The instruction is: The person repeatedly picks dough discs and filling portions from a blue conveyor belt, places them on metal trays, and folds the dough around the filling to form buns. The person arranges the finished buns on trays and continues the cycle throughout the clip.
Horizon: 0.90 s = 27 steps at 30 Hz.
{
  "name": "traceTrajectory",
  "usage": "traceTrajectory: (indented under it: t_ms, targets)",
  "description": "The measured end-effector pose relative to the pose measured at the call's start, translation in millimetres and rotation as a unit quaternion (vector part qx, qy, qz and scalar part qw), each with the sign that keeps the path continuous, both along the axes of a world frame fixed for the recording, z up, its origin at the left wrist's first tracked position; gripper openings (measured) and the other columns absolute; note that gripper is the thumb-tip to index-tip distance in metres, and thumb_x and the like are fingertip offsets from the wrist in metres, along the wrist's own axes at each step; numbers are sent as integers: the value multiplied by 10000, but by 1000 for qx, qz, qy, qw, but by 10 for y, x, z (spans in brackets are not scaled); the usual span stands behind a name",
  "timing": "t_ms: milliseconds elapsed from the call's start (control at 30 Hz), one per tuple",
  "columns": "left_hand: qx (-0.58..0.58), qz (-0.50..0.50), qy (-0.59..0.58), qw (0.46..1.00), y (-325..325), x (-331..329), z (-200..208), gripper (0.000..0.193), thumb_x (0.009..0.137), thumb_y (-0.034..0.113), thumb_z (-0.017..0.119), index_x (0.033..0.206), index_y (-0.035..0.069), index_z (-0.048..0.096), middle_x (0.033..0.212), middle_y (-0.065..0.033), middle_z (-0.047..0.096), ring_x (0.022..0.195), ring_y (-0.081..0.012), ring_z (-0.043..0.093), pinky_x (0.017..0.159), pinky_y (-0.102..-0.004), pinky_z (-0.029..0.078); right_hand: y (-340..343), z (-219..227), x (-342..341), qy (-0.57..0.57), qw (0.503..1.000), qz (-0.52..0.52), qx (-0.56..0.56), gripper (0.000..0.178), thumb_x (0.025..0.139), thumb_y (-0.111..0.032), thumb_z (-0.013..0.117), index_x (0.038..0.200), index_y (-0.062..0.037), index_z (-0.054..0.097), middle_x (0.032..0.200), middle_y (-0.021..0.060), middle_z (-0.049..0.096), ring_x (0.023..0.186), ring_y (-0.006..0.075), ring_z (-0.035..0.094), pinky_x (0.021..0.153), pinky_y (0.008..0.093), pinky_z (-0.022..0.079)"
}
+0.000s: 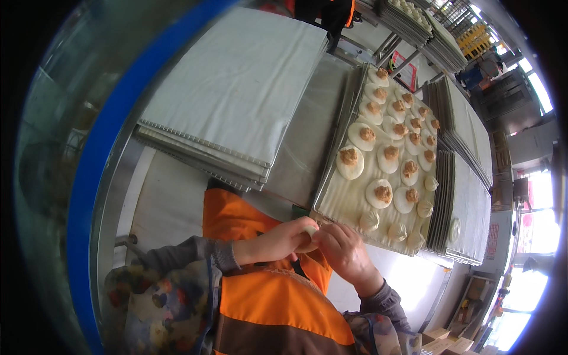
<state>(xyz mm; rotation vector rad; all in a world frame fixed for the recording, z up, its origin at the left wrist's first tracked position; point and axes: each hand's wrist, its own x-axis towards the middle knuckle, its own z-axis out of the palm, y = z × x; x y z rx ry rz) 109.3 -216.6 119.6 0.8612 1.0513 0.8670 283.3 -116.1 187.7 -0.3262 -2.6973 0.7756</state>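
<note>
In front of my orange apron, my left hand [280, 239] cups a pale bun [306, 241] with its fingers curled round it. My right hand [349, 255] has its fingertips pinched together at the dough's edge on the other side. The hands hide most of this bun. Just beyond them lies a cloth-lined tray [348, 201]. Flat dough rounds [379, 193] topped with lumps of brown filling cover much of it. Several closed, pleated buns [397, 231] sit along its near edge and right side.
Left of the tray is a bare metal tabletop [299, 136] and a stack of cloth-covered trays [231, 83]. More stacked trays [470, 207] stand close on the right. A blue-edged panel [89, 177] curves along the left. Another person [325, 15] stands at the far side.
</note>
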Motion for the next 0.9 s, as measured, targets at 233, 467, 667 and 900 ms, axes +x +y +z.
traceTrajectory:
  t_ms: [233, 467, 667, 900]
  targets:
    - [34, 80, -82, 993, 19, -90, 8, 323, 1055, 86, 540, 1371, 41, 491, 1111, -57, 613, 1035, -132, 586, 887, -280, 500, 24, -39, -61, -46, 991, -114, -49, 212, 849, -30, 704, 1043, -33, 619, 977, 133, 641, 883, 348, 648, 756, 417, 536]
    - [244, 149, 13, 958, -69, 78, -27, 313, 1074, 30, 455, 1385, 44, 492, 1111, -65, 604, 938, -105, 566, 806, -270, 501, 44, 46, -98, -15, 991, -65, -120, 252, 833, -50, 728, 1065, -34, 629, 975, 131, 635, 873, 335, 649, 764, 424, 533]
    - [160, -53, -39, 985, 85, -207, -200, 279, 1061, 18, 471, 1340, 20, 488, 1139, -85, 591, 847, -113, 585, 723, -272, 516, 3, 19, -130, 6, 999, -12, -49, 357, 817, -17, 724, 1151, 0, 600, 987, 134, 624, 856, 352, 642, 733, 446, 533]
    - [178, 111, -26, 977, -15, -56, -64, 315, 1094, 48, 417, 1408, 36, 433, 1225, -81, 553, 1092, -127, 584, 922, -271, 510, 17, -62, -162, -1, 998, -59, 8, 278, 805, -21, 732, 1031, -28, 571, 976, 138, 617, 854, 355, 627, 745, 447, 525]
